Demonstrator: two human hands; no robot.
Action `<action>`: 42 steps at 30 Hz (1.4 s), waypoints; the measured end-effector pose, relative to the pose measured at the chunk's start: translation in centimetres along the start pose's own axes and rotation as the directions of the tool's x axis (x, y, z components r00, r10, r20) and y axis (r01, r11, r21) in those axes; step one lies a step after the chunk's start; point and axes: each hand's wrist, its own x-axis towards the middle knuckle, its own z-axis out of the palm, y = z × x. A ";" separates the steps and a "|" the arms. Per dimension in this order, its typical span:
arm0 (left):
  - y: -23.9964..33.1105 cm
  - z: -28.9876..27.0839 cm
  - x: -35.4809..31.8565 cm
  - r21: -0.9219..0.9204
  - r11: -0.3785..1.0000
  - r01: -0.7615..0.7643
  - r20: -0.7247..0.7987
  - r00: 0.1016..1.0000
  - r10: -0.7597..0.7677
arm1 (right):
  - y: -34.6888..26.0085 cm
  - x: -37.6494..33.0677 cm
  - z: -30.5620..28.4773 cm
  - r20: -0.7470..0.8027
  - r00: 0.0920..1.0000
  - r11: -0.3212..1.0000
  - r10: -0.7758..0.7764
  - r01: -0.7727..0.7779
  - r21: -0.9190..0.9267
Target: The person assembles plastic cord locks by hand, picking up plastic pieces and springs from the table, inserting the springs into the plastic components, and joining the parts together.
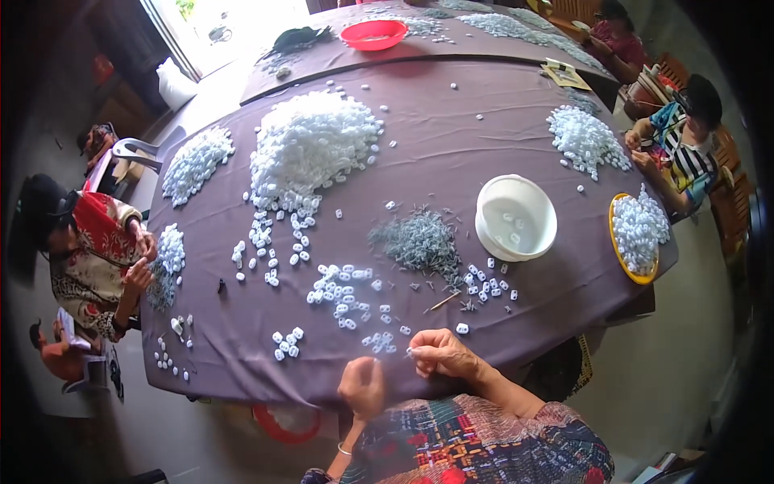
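Note:
My right hand (445,355) is closed in a pinch at the table's near edge, with a small white plastic piece (410,352) between thumb and fingertips. To its left, slightly blurred, my left hand (362,387) has its fingers curled together; whatever is in them is too small to make out. Just beyond the hands lie a few white two-holed plastic pieces (379,343) and a larger loose scatter of the same pieces (345,292). A heap of small grey plastic parts (421,240) sits farther out, with a thin wooden stick (443,302) near it.
A white tub (516,218) holding a few pieces stands right of the grey heap. One big white heap (310,141) rises at far left-centre. A yellow-rimmed tray (613,242) and red basin (373,35) are farther off. People sit at the left (97,250) and right (685,149).

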 end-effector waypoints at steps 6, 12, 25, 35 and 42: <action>-0.1 0.1 -0.1 -0.005 1.000 0.017 -0.008 1.000 -0.017 | 0.0 -0.3 -0.6 0.093 0.995 0.986 0.024 -0.038 0.162; -0.9 0.2 -0.2 -0.077 0.997 0.014 -0.056 0.998 -0.018 | 0.3 0.2 -0.8 0.118 0.991 0.975 -0.061 0.034 0.218; -1.1 0.4 0.8 -0.164 0.986 -0.017 -0.079 0.997 0.004 | 0.2 1.6 -2.1 0.204 0.975 0.983 -0.091 0.055 0.174; -2.6 -0.6 0.4 -0.418 0.892 0.172 0.092 0.985 -0.147 | 0.2 0.5 -1.1 0.139 0.987 0.984 -0.075 0.051 0.170; -1.4 -1.1 1.1 -0.510 0.807 0.296 0.124 0.954 -0.272 | -0.1 0.8 -1.0 0.135 0.986 0.983 -0.098 0.074 0.168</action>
